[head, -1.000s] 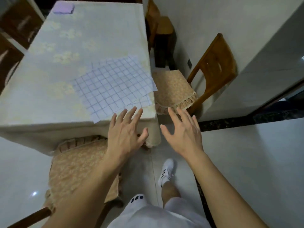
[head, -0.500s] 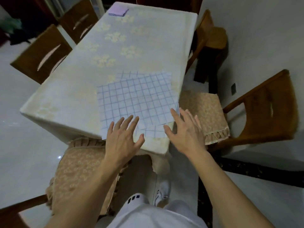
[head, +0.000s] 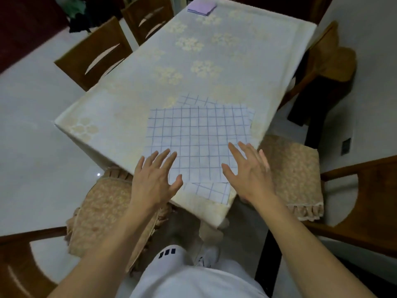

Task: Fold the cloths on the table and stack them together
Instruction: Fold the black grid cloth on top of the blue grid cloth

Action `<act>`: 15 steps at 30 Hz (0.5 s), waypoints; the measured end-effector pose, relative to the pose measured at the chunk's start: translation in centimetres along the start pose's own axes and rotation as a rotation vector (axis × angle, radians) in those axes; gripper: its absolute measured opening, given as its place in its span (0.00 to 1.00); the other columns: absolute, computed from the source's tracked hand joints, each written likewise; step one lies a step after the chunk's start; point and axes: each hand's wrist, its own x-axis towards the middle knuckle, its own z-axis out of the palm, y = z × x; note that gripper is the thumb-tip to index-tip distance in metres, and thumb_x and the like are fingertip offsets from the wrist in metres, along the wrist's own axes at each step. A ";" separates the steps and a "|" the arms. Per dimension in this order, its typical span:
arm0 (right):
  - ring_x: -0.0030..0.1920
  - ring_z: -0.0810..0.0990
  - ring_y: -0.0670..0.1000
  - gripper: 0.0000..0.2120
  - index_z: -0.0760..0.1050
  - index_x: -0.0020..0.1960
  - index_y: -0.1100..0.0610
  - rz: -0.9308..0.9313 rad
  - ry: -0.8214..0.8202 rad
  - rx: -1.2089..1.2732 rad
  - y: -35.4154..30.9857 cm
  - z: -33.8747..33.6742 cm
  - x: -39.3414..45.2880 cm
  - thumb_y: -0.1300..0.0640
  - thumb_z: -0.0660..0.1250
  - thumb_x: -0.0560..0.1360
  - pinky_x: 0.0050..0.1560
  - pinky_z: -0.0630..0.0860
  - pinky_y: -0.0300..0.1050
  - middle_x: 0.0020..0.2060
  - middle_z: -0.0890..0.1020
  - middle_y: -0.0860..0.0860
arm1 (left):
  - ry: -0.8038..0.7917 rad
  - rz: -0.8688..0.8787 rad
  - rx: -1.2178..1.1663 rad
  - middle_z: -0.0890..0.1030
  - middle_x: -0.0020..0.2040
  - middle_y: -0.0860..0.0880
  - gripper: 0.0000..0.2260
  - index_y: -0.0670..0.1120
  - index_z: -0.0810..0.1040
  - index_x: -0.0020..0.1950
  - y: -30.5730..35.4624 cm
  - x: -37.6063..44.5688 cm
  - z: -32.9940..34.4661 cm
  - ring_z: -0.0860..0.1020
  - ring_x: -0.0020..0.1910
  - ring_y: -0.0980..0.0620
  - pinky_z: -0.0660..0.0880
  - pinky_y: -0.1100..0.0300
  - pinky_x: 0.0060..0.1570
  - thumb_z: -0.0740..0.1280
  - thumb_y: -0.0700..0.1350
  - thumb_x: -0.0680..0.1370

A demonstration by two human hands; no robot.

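Your left hand [head: 153, 180] and right hand [head: 250, 174], both open with fingers spread, now sit over the near edge of the checked cloth [head: 198, 139]; a second ago they hung short of the table [head: 133, 97]. Reach is nearly done, so the first fold looks next. The cloth lies flat at the near corner, roughly square, no clear long axis, edges skewed to the table's. A second checked cloth [head: 211, 191] peeks from beneath. At the far end: folded purple cloth [head: 201, 7].
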 end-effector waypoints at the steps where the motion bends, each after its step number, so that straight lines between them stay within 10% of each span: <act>1: 0.80 0.54 0.53 0.31 0.57 0.80 0.47 -0.017 -0.013 -0.011 0.1 0.3 0.4 0.38 0.57 0.81 0.78 0.46 0.55 0.79 0.61 0.51 | -0.005 -0.002 -0.004 0.69 0.75 0.50 0.31 0.54 0.66 0.77 -0.4 0.0 0.1 0.66 0.75 0.46 0.60 0.42 0.74 0.53 0.64 0.75; 15: 0.74 0.68 0.56 0.30 0.71 0.74 0.53 -0.092 0.004 -0.259 0.2 5.1 4.3 0.40 0.55 0.77 0.76 0.58 0.60 0.70 0.75 0.54 | -0.107 0.114 -0.008 0.69 0.75 0.52 0.32 0.54 0.68 0.75 -5.4 3.7 4.1 0.66 0.75 0.46 0.59 0.41 0.75 0.58 0.66 0.74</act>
